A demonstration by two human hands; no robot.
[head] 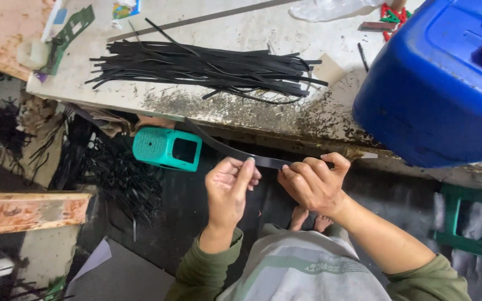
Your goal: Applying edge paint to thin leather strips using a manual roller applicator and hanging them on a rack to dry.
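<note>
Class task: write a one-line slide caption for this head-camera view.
Two hands, left and right, pinch a black strip beside a strip pile.

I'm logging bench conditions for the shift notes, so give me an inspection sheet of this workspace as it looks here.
Surface: pale stained worktop, dark grime along its front edge.
Job's things: long thin black strip held between both hands; pile of similar black strips on the worktop.
Clutter: large blue plastic drum; red and green clips; green cut-out piece.
Grips: left hand and right hand each pinch the strip.
Cables: nothing seen.
Surroundings: teal plastic box; black offcuts on floor; green crate.
</note>
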